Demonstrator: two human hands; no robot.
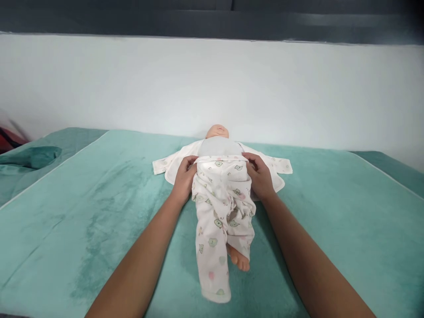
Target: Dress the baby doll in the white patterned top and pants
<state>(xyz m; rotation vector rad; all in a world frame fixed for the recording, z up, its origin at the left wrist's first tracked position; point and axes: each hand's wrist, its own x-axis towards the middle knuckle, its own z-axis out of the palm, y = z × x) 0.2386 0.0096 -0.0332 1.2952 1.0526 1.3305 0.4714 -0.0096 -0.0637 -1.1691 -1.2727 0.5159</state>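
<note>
A baby doll [217,131] lies on its back on a teal blanket [99,212], head away from me. It wears a grey body and white patterned trousers [220,198]. An open white jacket [168,165] is spread under it. My left hand [183,176] is closed on the left side of the trousers' waistband. At the right side of the waistband, my right hand [260,176] grips it too. One bare foot [240,260] sticks out of the right trouser leg. The other trouser leg hangs long and hides its foot.
A white wall [212,84] stands behind the doll. A folded teal cloth [29,157] lies at the far left, with something red and blurred at the frame's edge [8,137]. The blanket stretches wide on both sides.
</note>
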